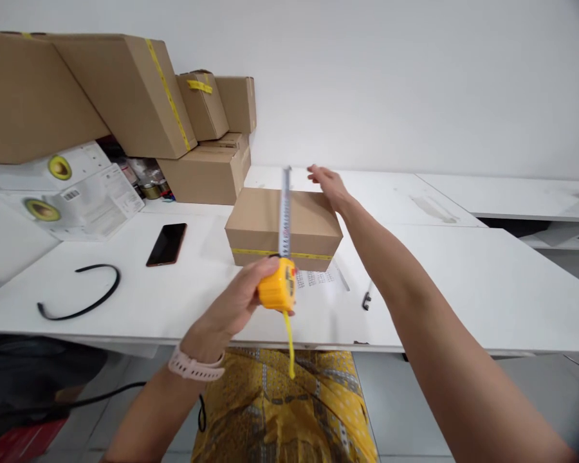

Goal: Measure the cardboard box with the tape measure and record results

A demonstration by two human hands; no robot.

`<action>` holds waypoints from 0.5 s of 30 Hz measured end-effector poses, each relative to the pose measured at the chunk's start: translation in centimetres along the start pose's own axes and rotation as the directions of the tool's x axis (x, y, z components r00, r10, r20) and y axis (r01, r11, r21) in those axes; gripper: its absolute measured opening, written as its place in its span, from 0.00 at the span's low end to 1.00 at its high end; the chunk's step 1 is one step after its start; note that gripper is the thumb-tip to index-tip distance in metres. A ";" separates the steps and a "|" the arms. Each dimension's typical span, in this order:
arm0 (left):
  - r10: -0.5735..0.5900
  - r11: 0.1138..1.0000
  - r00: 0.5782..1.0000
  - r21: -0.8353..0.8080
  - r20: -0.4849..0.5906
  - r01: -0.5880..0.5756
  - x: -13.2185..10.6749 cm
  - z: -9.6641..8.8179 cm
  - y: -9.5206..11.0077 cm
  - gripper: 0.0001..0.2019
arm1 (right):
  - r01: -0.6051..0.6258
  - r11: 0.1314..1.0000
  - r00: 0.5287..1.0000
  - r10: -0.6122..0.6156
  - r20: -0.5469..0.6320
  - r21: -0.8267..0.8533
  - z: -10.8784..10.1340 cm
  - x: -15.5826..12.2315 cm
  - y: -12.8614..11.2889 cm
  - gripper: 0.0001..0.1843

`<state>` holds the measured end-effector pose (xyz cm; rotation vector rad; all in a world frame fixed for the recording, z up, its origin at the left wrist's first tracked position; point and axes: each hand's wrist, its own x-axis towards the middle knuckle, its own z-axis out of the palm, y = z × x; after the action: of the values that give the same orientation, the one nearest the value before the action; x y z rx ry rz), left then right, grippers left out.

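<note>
Tape measure (276, 287) is in front of the carton (313, 215), your left hand (244, 292) gripping its case, your right hand (330, 184) loosely bent, seemingly holding nothing, near the carton's far right corner; best lay the blade (284, 218) straight across the carton's top.

The left hand (241, 297) grips a yellow tape measure (276, 287), its strap hanging down, with the metal blade (284, 215) extended away over a closed cardboard box (313, 222) banded in yellow along its front. The right hand (330, 184) reaches past the box's right side, its fingers (314, 171) near the blade's far end but apart from it. A printed sheet (313, 278) lies partly hidden just in front of the box. Left on the white bench (439, 283) are a dark phone (166, 244) and a curved black band (118, 280); stacked cartons (161, 96) stand behind them.
</note>
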<state>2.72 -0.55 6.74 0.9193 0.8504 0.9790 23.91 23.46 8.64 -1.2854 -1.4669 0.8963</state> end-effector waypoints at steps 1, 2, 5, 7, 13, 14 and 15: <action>0.070 0.997 0.995 0.036 -0.072 -0.068 -0.5 -1.1 0.3 0.23 | 0.040 0.999 0.996 -0.040 -0.078 0.005 -0.9 -0.5 0.4 0.22; 0.153 0.987 0.976 0.081 -0.156 -0.141 -0.9 -2.3 0.5 0.23 | 0.080 0.997 0.983 -0.080 -0.166 -0.004 -1.9 -1.5 1.0 0.23; 0.349 0.931 0.857 0.243 -0.379 -0.272 -1.1 -6.5 0.6 0.21 | 0.133 0.987 0.945 -0.155 -0.289 -0.094 -4.2 -6.5 3.2 0.28; 0.357 0.924 0.834 0.290 -0.420 -0.250 -0.4 -8.7 0.4 0.20 | 0.139 0.984 0.976 -0.155 -0.156 -0.110 -4.6 -10.2 4.4 0.29; 0.285 0.939 0.918 0.273 -0.277 -0.209 1.5 -9.0 2.3 0.21 | 0.183 0.977 0.983 -0.185 -0.009 -0.108 -4.1 -13.4 3.4 0.25; 0.310 0.932 0.911 0.274 -0.273 -0.235 1.6 -8.4 3.1 0.20 | 0.190 0.973 0.980 -0.196 -0.033 -0.129 -4.4 -12.6 2.6 0.24; 0.332 0.926 0.905 0.272 -0.267 -0.260 1.7 -7.7 4.0 0.20 | 0.195 0.968 0.976 -0.207 -0.061 -0.161 -4.9 -11.6 1.9 0.22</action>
<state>-4.89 3.98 7.26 1.1370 1.1278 1.3350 29.06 12.08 6.02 -1.2416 -1.5968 0.6029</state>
